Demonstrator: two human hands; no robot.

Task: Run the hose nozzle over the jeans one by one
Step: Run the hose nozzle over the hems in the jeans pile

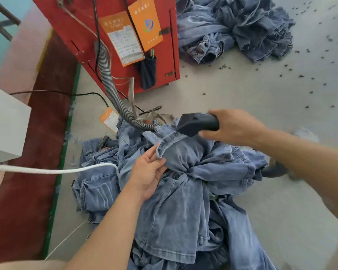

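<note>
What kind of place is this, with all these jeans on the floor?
Probably a garment finishing workshop: jeans lie heaped on a concrete floor, a ribbed hose runs from a red machine, and orange job tickets hang on it.

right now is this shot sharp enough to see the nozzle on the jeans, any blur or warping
Head view: nozzle and the jeans under it read sharply in soft, even light with no glare; the frame edges smear, and the white cord and red cabinet bend with wide-angle distortion.

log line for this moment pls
right hand grips nozzle on hem | left hand pinches jeans | second pile behind
</note>
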